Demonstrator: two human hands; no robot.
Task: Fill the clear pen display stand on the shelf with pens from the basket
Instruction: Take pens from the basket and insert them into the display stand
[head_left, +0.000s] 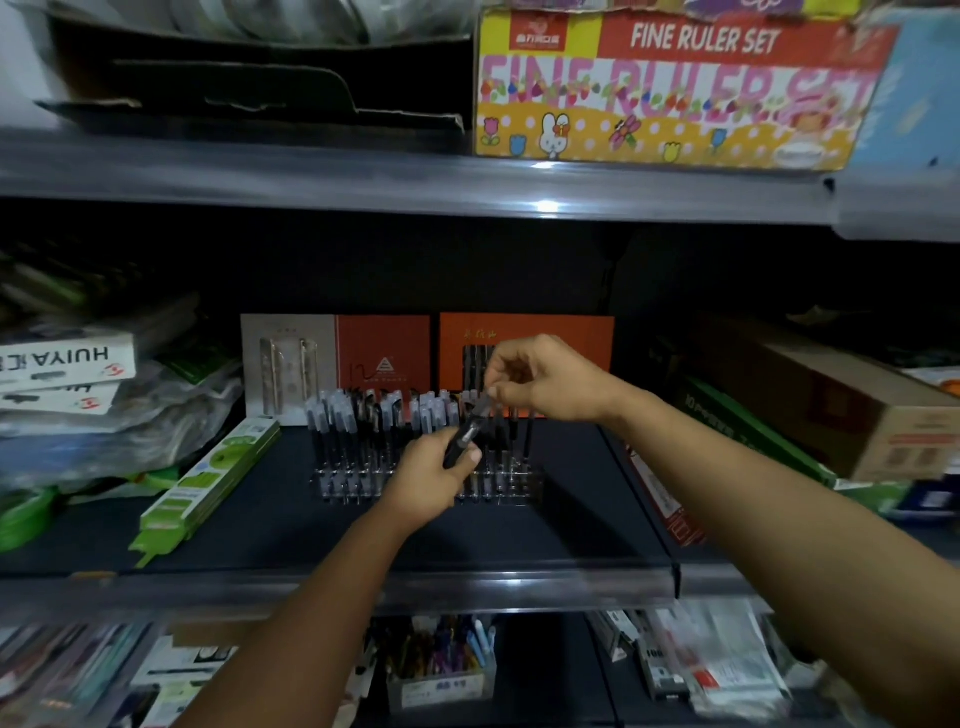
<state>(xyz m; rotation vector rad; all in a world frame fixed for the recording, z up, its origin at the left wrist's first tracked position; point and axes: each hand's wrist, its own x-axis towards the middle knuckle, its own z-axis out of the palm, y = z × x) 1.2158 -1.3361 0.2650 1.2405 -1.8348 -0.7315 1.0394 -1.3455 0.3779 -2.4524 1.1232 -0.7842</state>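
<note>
The clear pen display stand (343, 480) sits on the dark middle shelf (322, 535), with several capped black pens (340, 434) upright in it. My left hand (428, 475) is in front of the stand, closed around a small bunch of black pens (462, 441) that point up and right. Above the stand's right side, my right hand (540, 379) pinches the clear cap end of one pen (485, 408) from that bunch. The basket is out of sight.
Orange and grey pen boxes (524, 345) lean behind the stand. Green packs (208, 483) lie to its left, cardboard boxes (815, 410) to its right. A ruler set box (675, 88) rests on the shelf above. A tub of coloured pens (441, 670) stands on the shelf below.
</note>
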